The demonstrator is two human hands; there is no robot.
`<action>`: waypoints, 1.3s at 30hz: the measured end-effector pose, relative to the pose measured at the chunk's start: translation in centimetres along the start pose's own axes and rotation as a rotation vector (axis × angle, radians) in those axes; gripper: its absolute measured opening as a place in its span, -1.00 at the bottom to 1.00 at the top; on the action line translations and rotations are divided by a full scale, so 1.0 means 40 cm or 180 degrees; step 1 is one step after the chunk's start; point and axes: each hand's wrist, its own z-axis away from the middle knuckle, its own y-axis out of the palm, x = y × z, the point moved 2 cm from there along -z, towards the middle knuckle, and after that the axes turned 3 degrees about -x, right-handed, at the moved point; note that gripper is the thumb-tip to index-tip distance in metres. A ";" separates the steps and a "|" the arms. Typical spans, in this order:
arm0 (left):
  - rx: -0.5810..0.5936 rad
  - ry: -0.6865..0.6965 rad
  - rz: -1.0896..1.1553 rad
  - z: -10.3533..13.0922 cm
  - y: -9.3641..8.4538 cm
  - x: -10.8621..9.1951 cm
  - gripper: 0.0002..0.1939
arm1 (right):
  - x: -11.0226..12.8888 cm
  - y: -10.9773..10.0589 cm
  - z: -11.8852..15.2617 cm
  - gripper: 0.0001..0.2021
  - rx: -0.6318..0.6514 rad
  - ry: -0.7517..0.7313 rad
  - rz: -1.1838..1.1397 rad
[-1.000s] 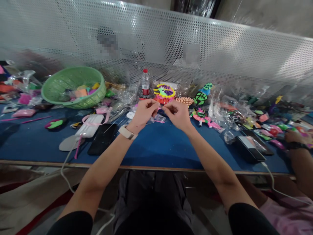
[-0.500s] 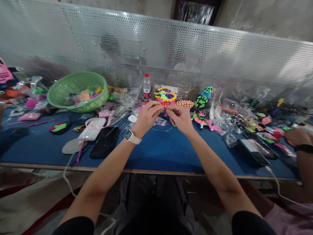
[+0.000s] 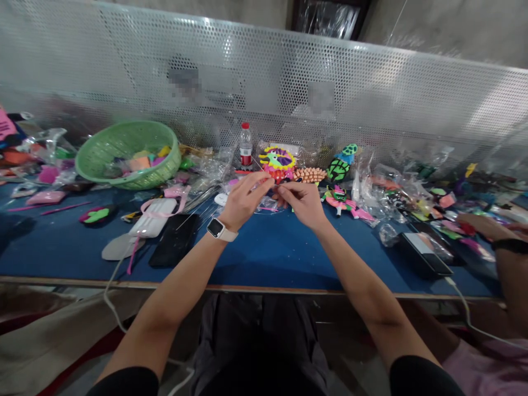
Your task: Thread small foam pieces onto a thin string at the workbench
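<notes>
My left hand point(image 3: 246, 201), with a pale-strapped watch point(image 3: 221, 229) on the wrist, is closed in a pinch above the blue table. Close to its right, my right hand point(image 3: 302, 202) pinches as well, the two sets of fingertips almost meeting. Whatever lies between the fingers is too small and hidden to name. Right behind the hands stands a yellow, purple and green clay figure point(image 3: 279, 158) with a red-pink lower part. Beside it lies a tan bumpy piece point(image 3: 310, 175). A green-and-black clay turtle point(image 3: 340, 168) and a pink-and-green figure point(image 3: 340, 201) are to the right.
A green basket point(image 3: 132, 175) holds colourful pieces at left. A red-capped bottle point(image 3: 246, 146) stands before the perforated metal screen point(image 3: 264, 82). A white power bank point(image 3: 155, 218) and black phone point(image 3: 175, 240) lie left, a black box point(image 3: 424, 257) right. A co-worker's hand point(image 3: 478, 224) is far right.
My hands stay pinched together at nearly the same spot, with slight finger shifts. The co-worker's hand at the right has moved a little left. The whole view has shifted slightly.
</notes>
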 end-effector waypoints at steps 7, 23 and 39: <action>0.0017 -0.0394 0.0481 -0.020 0.013 -0.016 -0.75 | -0.002 -0.021 0.011 -0.72 -0.0434 -0.0643 0.0942; 0.0289 -0.1570 0.1701 -0.030 0.035 0.010 -0.70 | -0.029 -0.027 0.000 -0.64 -0.0833 -0.0421 0.0130; 0.1383 -0.1734 0.1910 0.002 0.041 0.091 -0.74 | -0.180 -0.129 -0.074 -0.78 -0.1415 0.0795 -0.1784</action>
